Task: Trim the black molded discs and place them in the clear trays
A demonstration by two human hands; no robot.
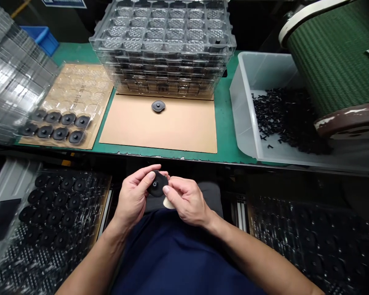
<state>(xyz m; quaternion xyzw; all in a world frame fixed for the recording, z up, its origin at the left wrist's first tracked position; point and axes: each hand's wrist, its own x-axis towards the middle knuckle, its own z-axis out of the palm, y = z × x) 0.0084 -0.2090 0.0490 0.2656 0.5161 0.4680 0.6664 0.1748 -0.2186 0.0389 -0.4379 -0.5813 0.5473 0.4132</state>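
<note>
Above my lap, my left hand (131,196) grips a round black plastic part (157,189) with a small raised hub at its centre. Its thumb lies on the upper face and the fingers go behind. My right hand (189,200) is closed at the part's right edge, with its thumb tip touching the rim. A small cream-coloured piece (168,203), perhaps cloth, sticks out below the right fingers; its far side is hidden. On the cardboard sheet (184,131) ahead lies a similar black part (158,106), touched by neither hand.
Stacked clear trays (162,61) stand behind the cardboard. At left, a clear tray (80,88) holds several black parts. A translucent bin (246,110) with small black pieces stands right, under a green drum (329,61). Lower trays (92,205) flank my lap. The green bench edge (172,157) lies ahead.
</note>
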